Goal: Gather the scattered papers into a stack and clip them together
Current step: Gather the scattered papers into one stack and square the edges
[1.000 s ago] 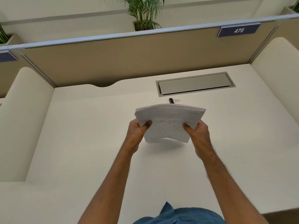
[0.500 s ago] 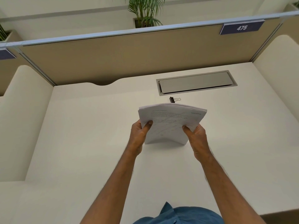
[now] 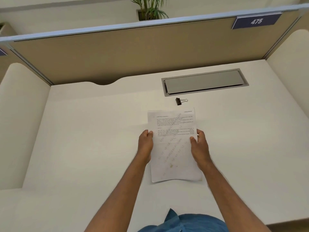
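A stack of white printed papers (image 3: pixel 173 148) lies flat on the white desk (image 3: pixel 92 139), its long side running away from me. My left hand (image 3: pixel 145 144) grips the stack's left edge, thumb on top. My right hand (image 3: pixel 199 146) grips the right edge the same way. A black binder clip (image 3: pixel 178 101) with silver handles lies on the desk just beyond the stack's far edge, apart from the papers.
A grey cable hatch (image 3: pixel 204 82) is set into the desk behind the clip. A tan partition wall (image 3: pixel 133 52) closes the back, and cream side panels (image 3: pixel 21 123) flank the desk. A plant (image 3: pixel 148 9) stands beyond the partition.
The stack was held upright on its lower edge between both hands; now it lies flat on the desk, with both hands still on its side edges.
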